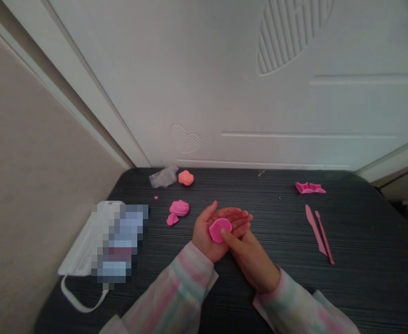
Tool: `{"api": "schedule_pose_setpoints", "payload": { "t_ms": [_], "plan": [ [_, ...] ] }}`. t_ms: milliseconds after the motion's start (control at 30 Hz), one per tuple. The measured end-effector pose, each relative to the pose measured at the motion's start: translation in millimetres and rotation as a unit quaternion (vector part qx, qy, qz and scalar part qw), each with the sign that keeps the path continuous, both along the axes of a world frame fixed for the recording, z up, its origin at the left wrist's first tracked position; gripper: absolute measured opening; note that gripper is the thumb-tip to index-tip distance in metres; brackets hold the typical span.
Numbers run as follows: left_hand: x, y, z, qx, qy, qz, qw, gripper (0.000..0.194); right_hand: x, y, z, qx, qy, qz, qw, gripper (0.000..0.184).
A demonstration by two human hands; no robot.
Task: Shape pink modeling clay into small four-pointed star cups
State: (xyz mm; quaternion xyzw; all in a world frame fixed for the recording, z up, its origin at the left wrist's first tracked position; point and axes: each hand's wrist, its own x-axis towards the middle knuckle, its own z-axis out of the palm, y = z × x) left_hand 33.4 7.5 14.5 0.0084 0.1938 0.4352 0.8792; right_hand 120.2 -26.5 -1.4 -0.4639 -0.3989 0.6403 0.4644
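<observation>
A flattened round of pink modelling clay (219,230) rests on the palm of my left hand (209,236), which is turned up with its fingers stretched out under the piece. My right hand (254,255) comes in from the right, and its thumb presses on the clay's lower right edge. The right fingers pass beneath the left hand and are mostly hidden, so the two hands hold the disc between them. To the left on the dark table lie a bigger pink clay lump (179,208) and a small pink piece (172,219).
An orange clay lump (186,178) and a clear plastic wrapper (164,177) lie at the back left. Folded pink pieces (310,188), a pink modelling knife (315,229) and a thin pink stick tool (324,237) are right. A white device with a strap (82,246) stands left.
</observation>
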Motion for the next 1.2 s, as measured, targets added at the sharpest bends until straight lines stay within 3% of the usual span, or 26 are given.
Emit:
{"api": "schedule_pose_setpoints", "payload": {
  "t_ms": [300,500,733,1033,1200],
  "plan": [
    [0.0,-1.6,-1.0,0.032,-0.016,-0.012,0.999,0.052,-1.9,2.3,8.9,0.021,-0.123,0.005,0.992,0.025],
    [0.3,-0.9,-0.1,0.016,0.01,0.001,1.0,0.049,-1.3,3.1,7.1,0.018,-0.114,0.007,0.993,0.024],
    [3.5,-1.4,-0.6,0.008,0.073,-0.005,0.997,0.043,-4.1,1.2,-2.0,-0.03,0.01,0.005,0.999,0.025],
    [1.2,-1.9,-3.0,0.062,0.052,-0.052,0.995,0.047,8.7,4.8,12.6,-0.007,-0.11,0.022,0.994,0.02],
    [0.8,-1.9,-3.6,0.072,0.048,-0.067,0.994,0.045,10.8,5.5,17.1,0.006,-0.122,0.032,0.992,0.015]
  ]
}}
